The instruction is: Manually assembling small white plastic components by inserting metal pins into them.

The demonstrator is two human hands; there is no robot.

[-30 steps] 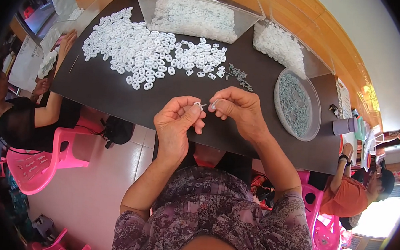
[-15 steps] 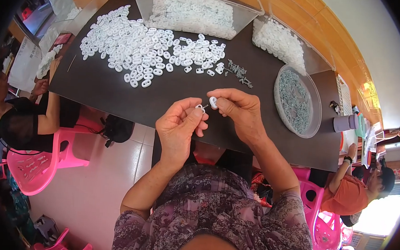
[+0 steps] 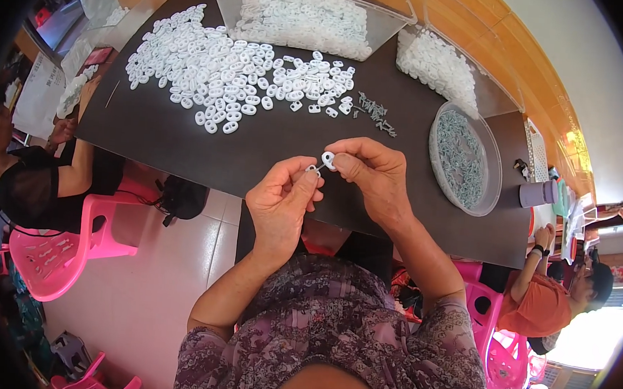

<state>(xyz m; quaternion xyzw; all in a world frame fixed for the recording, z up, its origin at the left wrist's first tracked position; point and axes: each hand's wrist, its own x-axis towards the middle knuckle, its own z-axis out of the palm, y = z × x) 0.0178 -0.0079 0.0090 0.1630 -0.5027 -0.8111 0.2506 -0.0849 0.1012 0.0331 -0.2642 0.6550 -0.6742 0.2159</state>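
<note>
At centre, the left hand (image 3: 281, 195) pinches a white piece (image 3: 311, 169), its pin (image 3: 321, 167) aimed up-right at an oval (image 3: 327, 157) pinched by the right hand (image 3: 375, 175).

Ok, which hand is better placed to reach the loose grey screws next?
Probably the right hand: it is nearer the loose grey screws, though its grip holds a white oval piece. The left hand is farther away and also occupied, with a small white piece.

White glare (image 3: 592, 336) blazes at lower right, and fisheye distortion bows the tabletop (image 3: 186, 147).
</note>
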